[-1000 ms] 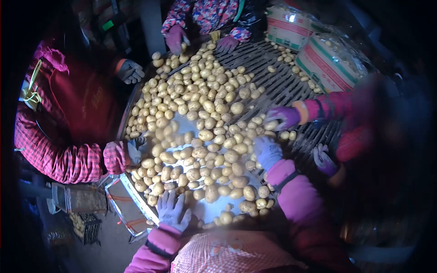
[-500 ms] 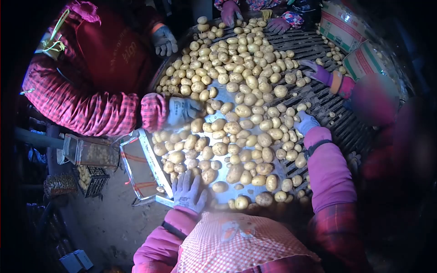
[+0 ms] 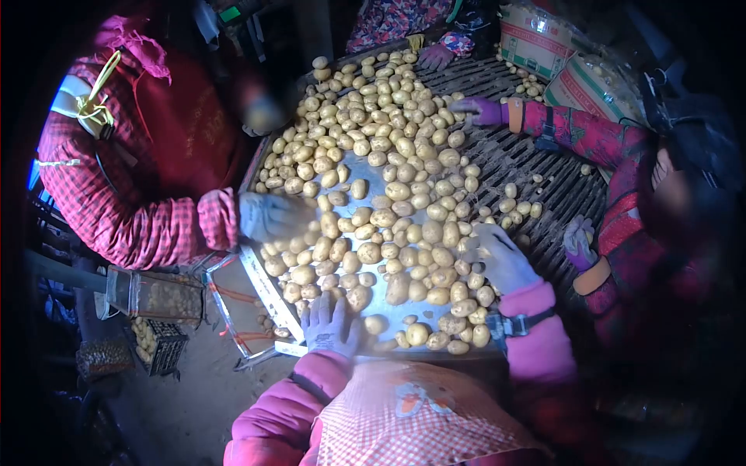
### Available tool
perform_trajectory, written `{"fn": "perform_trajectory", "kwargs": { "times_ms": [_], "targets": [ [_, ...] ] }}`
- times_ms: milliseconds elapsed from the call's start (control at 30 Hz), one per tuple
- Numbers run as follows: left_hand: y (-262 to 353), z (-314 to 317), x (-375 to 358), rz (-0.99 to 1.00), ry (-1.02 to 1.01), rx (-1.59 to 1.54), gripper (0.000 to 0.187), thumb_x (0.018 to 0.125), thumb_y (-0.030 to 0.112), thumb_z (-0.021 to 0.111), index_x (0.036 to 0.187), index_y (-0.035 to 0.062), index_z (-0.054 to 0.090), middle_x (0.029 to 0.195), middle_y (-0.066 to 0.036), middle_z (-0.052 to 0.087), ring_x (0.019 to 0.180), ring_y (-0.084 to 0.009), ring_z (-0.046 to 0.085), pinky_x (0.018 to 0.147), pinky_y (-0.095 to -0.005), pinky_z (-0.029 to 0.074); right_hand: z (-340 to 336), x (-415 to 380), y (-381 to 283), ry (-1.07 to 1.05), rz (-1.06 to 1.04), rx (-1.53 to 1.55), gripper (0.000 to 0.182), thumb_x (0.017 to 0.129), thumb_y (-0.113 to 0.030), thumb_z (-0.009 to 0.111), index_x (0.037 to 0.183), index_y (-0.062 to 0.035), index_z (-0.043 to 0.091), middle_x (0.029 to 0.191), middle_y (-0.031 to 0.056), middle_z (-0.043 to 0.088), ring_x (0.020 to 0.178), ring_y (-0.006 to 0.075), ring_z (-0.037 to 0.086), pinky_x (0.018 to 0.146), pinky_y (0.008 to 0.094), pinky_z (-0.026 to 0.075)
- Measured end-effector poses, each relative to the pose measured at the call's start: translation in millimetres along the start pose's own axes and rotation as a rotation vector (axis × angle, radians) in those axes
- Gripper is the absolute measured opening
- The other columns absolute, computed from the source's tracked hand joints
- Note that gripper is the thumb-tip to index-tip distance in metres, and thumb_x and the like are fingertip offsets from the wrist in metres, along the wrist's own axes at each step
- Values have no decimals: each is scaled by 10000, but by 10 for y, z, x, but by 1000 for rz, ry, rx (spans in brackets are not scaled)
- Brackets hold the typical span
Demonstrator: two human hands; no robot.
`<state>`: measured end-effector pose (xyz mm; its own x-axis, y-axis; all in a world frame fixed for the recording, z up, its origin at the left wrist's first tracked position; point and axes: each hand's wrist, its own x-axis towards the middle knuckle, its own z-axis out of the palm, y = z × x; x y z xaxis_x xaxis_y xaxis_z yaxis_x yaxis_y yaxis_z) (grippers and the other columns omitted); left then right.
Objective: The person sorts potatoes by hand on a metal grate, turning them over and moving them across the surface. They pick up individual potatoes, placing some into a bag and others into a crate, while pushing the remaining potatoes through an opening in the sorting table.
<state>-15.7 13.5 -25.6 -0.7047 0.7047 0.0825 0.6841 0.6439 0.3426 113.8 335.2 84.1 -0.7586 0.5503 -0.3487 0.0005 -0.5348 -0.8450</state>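
Many potatoes (image 3: 396, 190) cover a metal tray (image 3: 365, 167) and part of a slatted rack (image 3: 548, 182). My left hand (image 3: 329, 325), in a pale purple glove, lies with its fingers spread against potatoes near the tray's front left corner. At the right side of the pile, my right hand (image 3: 501, 256), also gloved, is beside the potatoes where tray and slats meet. Its fingers are smeared by motion, and whether they hold a potato cannot be made out.
At the left, a co-worker's gloved hand (image 3: 272, 217) is over the potatoes. Other workers' hands (image 3: 480, 111) are at the right and far side. Cartons (image 3: 536, 39) stand at the back right. A black crate (image 3: 159, 346) and a wire-framed chute (image 3: 241, 311) are at lower left.
My right hand has moved left and slightly down in view; potatoes near it have shifted off the slats. My left hand stays nearly in place. The co-worker's left-side hand has moved left and down.
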Motion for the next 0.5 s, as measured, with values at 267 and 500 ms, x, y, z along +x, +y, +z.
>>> {"fn": "perform_trajectory", "kwargs": {
  "times_ms": [267, 500],
  "targets": [
    [-264, -68, -153, 136, 170, -2, 581, 806, 394, 612, 1314, 125, 533, 1396, -196, 431, 1309, -409, 369, 1085, -580, 228, 862, 1206, 1037, 80, -90, -1842, 327, 910, -341, 547, 1074, -77, 648, 1004, 168, 679, 922, 318, 661, 772, 414, 526],
    [-656, -224, -199, -26, 40, 0, 583, 845, 455, 559, 1325, 125, 537, 1390, -184, 456, 1329, -397, 352, 1083, -581, 234, 1150, 1092, 925, 43, 5, -1939, 276, 895, -280, 539, 1091, -121, 651, 1103, 182, 645, 1012, 361, 616, 854, 439, 504]
  ]
}}
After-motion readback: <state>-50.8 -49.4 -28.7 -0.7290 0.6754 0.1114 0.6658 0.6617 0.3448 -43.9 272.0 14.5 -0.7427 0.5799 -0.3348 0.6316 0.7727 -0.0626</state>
